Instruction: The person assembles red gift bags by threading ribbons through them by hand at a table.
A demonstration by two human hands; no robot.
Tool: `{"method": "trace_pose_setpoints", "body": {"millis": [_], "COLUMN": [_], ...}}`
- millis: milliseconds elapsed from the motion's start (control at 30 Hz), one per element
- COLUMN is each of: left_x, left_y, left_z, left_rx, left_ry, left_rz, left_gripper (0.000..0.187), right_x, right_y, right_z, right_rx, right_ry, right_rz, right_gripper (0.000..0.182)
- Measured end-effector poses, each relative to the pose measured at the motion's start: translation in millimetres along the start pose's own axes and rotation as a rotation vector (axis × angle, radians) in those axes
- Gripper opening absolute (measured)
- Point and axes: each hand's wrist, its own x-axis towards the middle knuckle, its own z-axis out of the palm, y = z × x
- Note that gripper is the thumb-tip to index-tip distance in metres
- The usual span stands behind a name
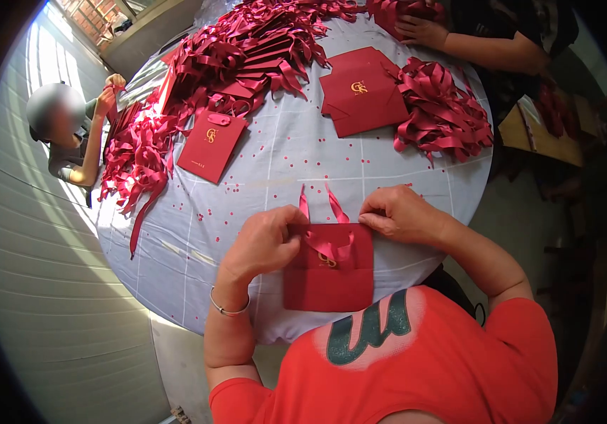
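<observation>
A dark red paper gift bag [328, 286] lies in front of me at the near edge of the table, its gold logo partly covered by ribbon. One pink-red ribbon [330, 247] is looped across its front, and two ribbon ends stick up past the top edge. My left hand [268, 239] is closed on the bag's top left corner, thumb towards the ribbon. At the top right corner, my right hand [395, 214] pinches the edge between thumb and fingers. The fingertips of both hands are partly hidden.
Another red bag [211, 148] lies ahead on the left. Stacked bags [363, 92] sit beside a ribbon heap [445, 109]. More ribboned bags [247, 49] cover the far left. Red paper dots are scattered over the white tablecloth [268, 191]. Two people work at the table's far sides.
</observation>
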Motion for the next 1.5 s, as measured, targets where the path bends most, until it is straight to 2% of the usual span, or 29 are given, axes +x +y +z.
{"method": "trace_pose_setpoints", "body": {"millis": [33, 100, 167, 233, 267, 333, 367, 400, 467, 533, 633, 700, 733, 867, 1033, 1100, 1133, 1200, 1267, 1500], "left_x": [2.0, 6.3, 5.8, 6.1, 6.7, 7.1, 7.3, 7.2, 7.9, 5.8, 0.6, -2.5, -5.0, -9.1, -15.9, -25.3, -31.0, -45.2, -63.1, -79.8], "left_y": [-2.0, -9.5, -10.9, -12.9, -16.0, -19.0, -19.1, -19.2, -21.9, -19.4, -15.8, -21.4, -20.8, -6.6, -2.4, 1.9, 0.9, -1.2, -0.6, 11.0], "left_z": [4.0, 14.0, 15.2, 14.8, 15.4, 15.6, 15.2, 15.4, 17.5, 17.2, 17.2, 17.5, 17.4, 17.3, 17.3, 17.6, 20.5, 26.2, 32.0, 67.5], "left_rx": [0.001, 0.113, 0.11, 0.109, 0.098, 0.088, 0.095, 0.102, 0.096, 0.097, 0.059, 0.125, 0.125, 0.196, 0.184, 0.179, 0.177, 0.275, 0.289, 0.336], "left_ry": [0.0, 0.18, 0.177, 0.174, 0.173, 0.171, 0.151, 0.132, 0.136, 0.148, 0.116, 0.069, 0.07, 0.02, 0.053, 0.176, 0.172, 0.383, 0.379, 0.453], "left_rz": [0.003, 0.187, 0.187, 0.188, 0.203, 0.221, 0.211, 0.199, 0.228, 0.252, 0.142, 0.26, 0.25, 0.254, 0.252, 0.191, 0.184, 0.216, 0.145, 0.128], "left_gripper": [0.017, 0.014, 0.015, 0.016, 0.017, 0.018, 0.019, 0.02, 0.023, 0.026, 0.037, 0.043, 0.043, 0.041, 0.038, 0.039, 0.039, 0.022, 0.021, 0.017], "right_x": [-3.9, -10.8, -15.7, -17.7, -14.8, 1.6, 10.0, 17.1, 28.8, 34.7, 41.9, 45.2, 46.4, 57.0, 70.9, 70.6, 70.1, 68.3, 66.2, 63.2], "right_y": [-2.6, -11.3, -15.1, -12.8, -8.3, 9.4, 18.7, 23.9, 28.5, 29.1, 31.8, 33.1, 32.6, 30.3, 38.6, 41.0, 42.4, 45.5, 48.2, 47.0], "right_z": [1.4, 3.6, 2.3, 3.0, 2.9, -0.9, -0.2, 0.7, 2.8, 2.4, 0.2, 2.1, 1.6, -1.8, 9.0, 12.4, 12.2, 10.4, 7.5, 1.7], "right_rx": [-0.001, 0.125, 0.129, 0.159, 0.161, -0.107, -0.13, -0.13, -0.285, -0.316, -0.315, -0.273, -0.308, -0.407, -0.331, -0.306, -0.33, -0.349, -0.332, -0.352], "right_ry": [0.003, -0.113, -0.197, -0.199, -0.199, 0.099, 0.141, 0.144, 0.163, 0.11, 0.03, -0.003, 0.034, 0.088, 0.073, 0.071, 0.08, 0.088, 0.109, 0.073], "right_rz": [0.0, 0.118, 0.094, -0.04, -0.04, -0.179, -0.271, -0.272, -0.488, -0.518, -0.522, -0.501, -0.56, -0.764, -0.823, -0.818, -0.832, -0.841, -0.827, -0.86], "right_gripper": [0.019, 0.013, 0.012, 0.01, 0.01, 0.018, 0.021, 0.021, 0.017, 0.015, 0.011, 0.009, 0.008, 0.006, 0.007, 0.008, 0.008, 0.009, 0.004, 0.009]}}
